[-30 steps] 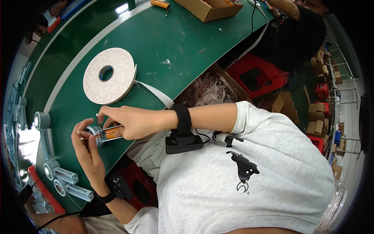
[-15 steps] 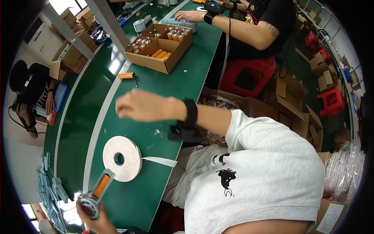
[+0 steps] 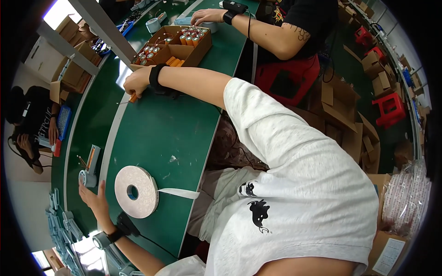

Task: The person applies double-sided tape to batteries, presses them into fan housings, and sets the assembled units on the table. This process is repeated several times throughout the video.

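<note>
At the far part of the bench, my right hand (image 3: 138, 84) is closed on an orange cylindrical battery (image 3: 133, 98), mostly hidden by the fingers. A thin wire sticks out beside it. My left hand (image 3: 95, 202) is open, fingers apart, at the bench's left edge. Just beyond its fingertips a light-blue device housing (image 3: 92, 161) with a round end and thin wires rests on the green strip past the grey rail. I cannot tell whether the fingers touch it. A large roll of white tape (image 3: 122, 193) lies flat near my left hand, its loose end (image 3: 179, 193) pointing right.
A cardboard box (image 3: 195, 54) of orange batteries stands beyond my right hand. Several light-blue housings (image 3: 57, 230) lie at the lower left. A co-worker's hand (image 3: 209, 16) is at the far bench, beside a red stool (image 3: 294, 85). Another person (image 3: 39, 115) works at left.
My right hand has moved away from me and closed on the battery. My left hand has let go of the light-blue housing and opened; a housing now sits on the strip beyond it.
</note>
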The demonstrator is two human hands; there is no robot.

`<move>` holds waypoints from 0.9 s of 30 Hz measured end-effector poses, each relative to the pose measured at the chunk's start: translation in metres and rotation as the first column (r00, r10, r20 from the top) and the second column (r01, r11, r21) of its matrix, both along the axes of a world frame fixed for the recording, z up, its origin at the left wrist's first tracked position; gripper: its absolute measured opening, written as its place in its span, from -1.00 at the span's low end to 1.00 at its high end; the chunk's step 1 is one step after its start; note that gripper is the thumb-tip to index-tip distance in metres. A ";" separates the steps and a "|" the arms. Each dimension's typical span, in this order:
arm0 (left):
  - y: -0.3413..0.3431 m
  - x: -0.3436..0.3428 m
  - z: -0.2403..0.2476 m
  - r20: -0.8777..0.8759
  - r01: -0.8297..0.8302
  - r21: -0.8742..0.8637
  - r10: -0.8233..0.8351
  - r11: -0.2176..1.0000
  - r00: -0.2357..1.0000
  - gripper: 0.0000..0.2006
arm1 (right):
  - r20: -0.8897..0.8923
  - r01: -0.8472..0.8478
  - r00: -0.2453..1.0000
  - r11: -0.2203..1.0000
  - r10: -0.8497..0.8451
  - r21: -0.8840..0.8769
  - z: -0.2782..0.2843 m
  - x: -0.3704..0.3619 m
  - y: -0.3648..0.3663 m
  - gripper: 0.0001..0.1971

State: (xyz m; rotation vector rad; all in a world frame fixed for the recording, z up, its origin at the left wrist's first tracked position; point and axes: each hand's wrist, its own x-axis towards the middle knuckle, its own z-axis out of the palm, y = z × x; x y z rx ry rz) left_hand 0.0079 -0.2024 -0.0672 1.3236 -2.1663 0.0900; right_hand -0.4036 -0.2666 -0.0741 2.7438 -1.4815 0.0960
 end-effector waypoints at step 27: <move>0.205 -0.108 -0.007 -0.830 0.438 0.204 -0.082 0.875 0.551 -0.40 | 0.934 -0.169 0.182 0.926 -0.308 0.339 -0.002 0.086 0.343 -0.80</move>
